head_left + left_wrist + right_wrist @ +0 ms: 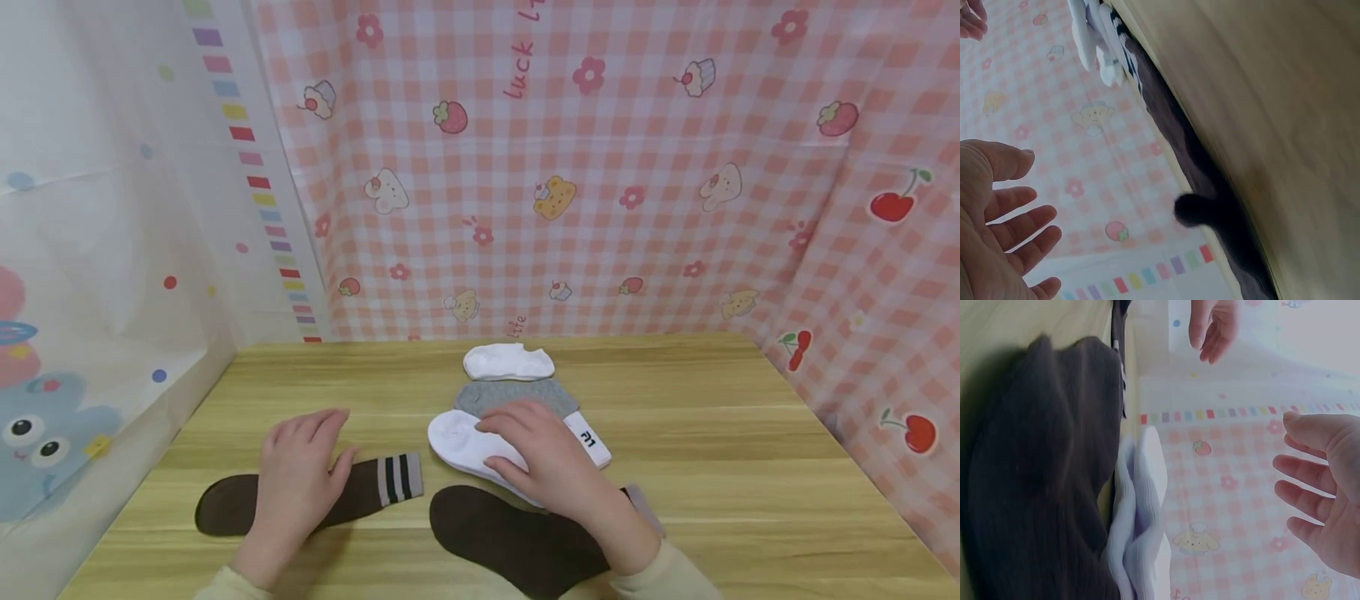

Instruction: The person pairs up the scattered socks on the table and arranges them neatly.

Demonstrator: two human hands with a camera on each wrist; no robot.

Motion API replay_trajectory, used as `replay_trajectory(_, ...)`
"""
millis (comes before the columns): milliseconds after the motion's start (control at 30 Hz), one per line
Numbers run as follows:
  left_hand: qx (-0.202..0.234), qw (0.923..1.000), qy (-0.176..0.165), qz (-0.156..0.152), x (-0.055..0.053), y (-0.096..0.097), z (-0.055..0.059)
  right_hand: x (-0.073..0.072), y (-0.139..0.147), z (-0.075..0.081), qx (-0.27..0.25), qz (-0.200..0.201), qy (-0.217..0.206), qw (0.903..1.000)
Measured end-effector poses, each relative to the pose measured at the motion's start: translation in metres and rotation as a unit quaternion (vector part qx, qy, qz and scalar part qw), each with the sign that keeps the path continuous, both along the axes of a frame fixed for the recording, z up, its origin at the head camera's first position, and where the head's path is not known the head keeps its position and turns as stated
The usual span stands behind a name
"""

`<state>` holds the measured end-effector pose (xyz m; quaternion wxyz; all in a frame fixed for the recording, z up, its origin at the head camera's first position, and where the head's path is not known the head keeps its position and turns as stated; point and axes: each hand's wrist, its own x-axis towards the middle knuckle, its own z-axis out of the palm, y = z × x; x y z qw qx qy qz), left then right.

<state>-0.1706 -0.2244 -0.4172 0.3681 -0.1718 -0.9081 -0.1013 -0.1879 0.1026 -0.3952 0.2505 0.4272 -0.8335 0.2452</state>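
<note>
My left hand [297, 477] hovers over a dark brown sock [358, 496] with a grey and black striped cuff, lying flat at the left. In the left wrist view, its fingers [1025, 228] are spread and hold nothing, apart from the sock. Above a white sock [457, 442] with black marks on its cuff is my right hand [551, 458]. The right wrist view shows those fingers [1307, 497] relaxed, with nothing between them. Nearest me lies a second dark brown sock [517, 537], its cuff partly hidden by my right wrist.
Behind the white sock lie a grey sock [517, 396] and, farther back, a short white sock [508, 362]. All rest on a wood-grain table [720, 417]. A pink checked cloth [600, 167] hangs at its back edge, with a patterned white cloth [112, 250] on the left.
</note>
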Motion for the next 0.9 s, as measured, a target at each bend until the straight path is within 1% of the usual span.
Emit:
replay_trajectory(233,0.011,0.9994,-0.016,0.03,0.002,-0.012,0.001,0.002,-0.013,0.002,0.017,0.011,-0.013,0.9997)
replay_trajectory(400,0.014,0.9988,-0.018,0.043,0.002,-0.023,0.0,0.003,-0.022,0.008,0.037,0.014,-0.023,0.999)
replay_trajectory(567,0.021,0.9978,-0.029,0.055,0.003,-0.035,0.0,-0.001,-0.03,0.012,0.044,0.019,-0.029,0.9984)
replay_trajectory(733,0.024,0.9956,-0.055,0.072,0.004,-0.047,-0.001,-0.004,-0.038,0.018,0.055,0.02,-0.062,0.9964)
replay_trajectory(900,0.025,0.9919,-0.091,0.085,0.003,-0.061,-0.002,-0.009,-0.048,0.02,0.085,0.027,-0.096,0.9914)
